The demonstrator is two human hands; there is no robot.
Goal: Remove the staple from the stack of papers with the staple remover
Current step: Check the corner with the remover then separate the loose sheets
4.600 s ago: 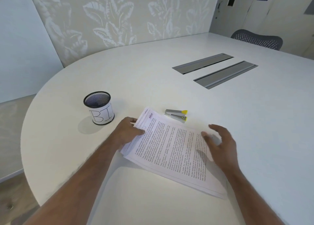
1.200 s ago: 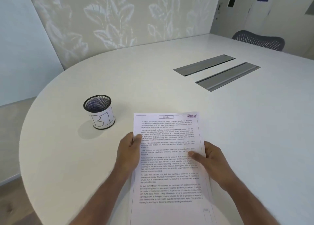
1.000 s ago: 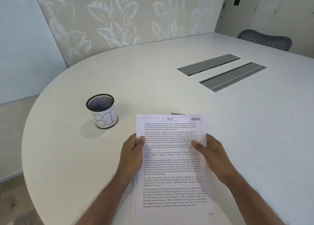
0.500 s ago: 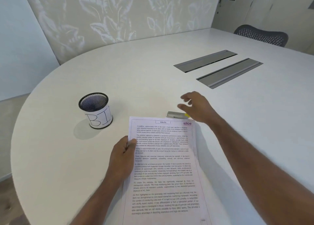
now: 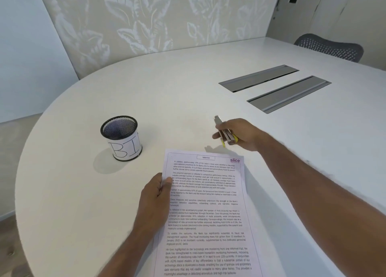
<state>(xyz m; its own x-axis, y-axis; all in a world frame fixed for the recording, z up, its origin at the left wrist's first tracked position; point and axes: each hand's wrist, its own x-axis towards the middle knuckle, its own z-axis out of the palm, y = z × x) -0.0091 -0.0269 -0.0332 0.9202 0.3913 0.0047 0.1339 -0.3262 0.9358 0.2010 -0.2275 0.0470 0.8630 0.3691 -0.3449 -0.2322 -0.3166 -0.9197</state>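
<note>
**Q:** Hands first, head view: what has each got?

**A:** Left hand (image 5: 155, 195) grips the left edge of the stack of papers (image 5: 208, 214), thumb on the top sheet, fingers curled at the edge. Right hand (image 5: 243, 134) is closed round the staple remover (image 5: 224, 131), fingers curled, w/ the tool's slim grey tip poking up and away to the left and yellow bits showing by the palm.

**Q:** Where's the stack?

**A:** On the white desk (image 5: 167, 101), straight in front of the person, printed side up, "slice" logo at the top right corner. Its near end runs out of frame. Can't make out the staple.

**Q:** And the remover vs. the stack?

**A:** Just beyond the top right corner, apart from the paper. It seems to be off the desk; a small shadow sits beneath it.

**Q:** Anything else?

**A:** Black mesh cup (image 5: 121, 137) w/ a white label marked "BI", left of the stack's top. Two grey cable covers (image 5: 259, 78) further back on the right. Mesh-backed chair (image 5: 329, 46) at the far side.
</note>
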